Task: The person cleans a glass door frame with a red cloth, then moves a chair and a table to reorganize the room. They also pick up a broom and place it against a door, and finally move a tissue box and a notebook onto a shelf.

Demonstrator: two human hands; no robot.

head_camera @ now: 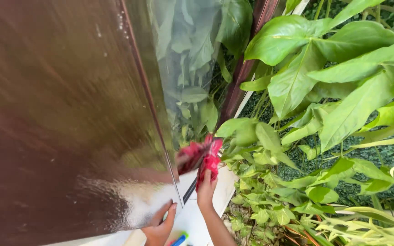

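My right hand presses a bunched red cloth against the narrow, mirror-like side face of a tall glossy brown panel. The cloth's reflection shows as a red smear just left of it. At the bottom edge of the view, my left hand rests with its fingers spread on the panel's lower corner edge. A small blue and green object pokes up just to the right of that hand; I cannot tell whether the hand touches it.
Large green leaves crowd the right side, close to the panel's side face. A white ledge runs along the panel's foot. Smaller plants and dark ground cover lie beyond it.
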